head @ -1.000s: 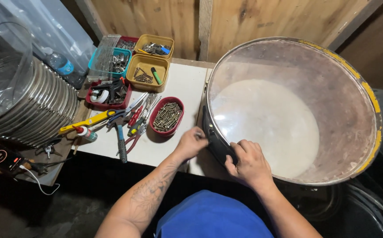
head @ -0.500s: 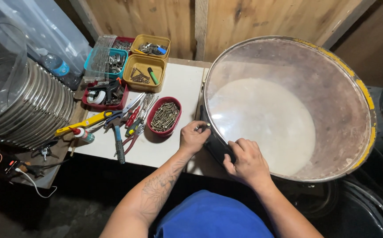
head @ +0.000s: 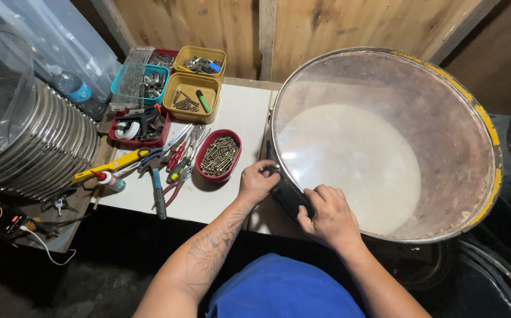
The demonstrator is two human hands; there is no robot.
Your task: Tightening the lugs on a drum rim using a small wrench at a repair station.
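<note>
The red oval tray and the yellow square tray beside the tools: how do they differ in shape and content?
The red oval tray is rounded and heaped with screws; the yellow square tray has straight sides and holds only a few metal parts plus a green marker. The red one lies nearer the left hand; the yellow one sits farther back. Both rest on the white tabletop.

The left hand (head: 258, 182) has slid up along the black handle (head: 288, 194) toward the big metal pot's (head: 443, 118) rim, fingers now pinching a small fastener there.
</note>
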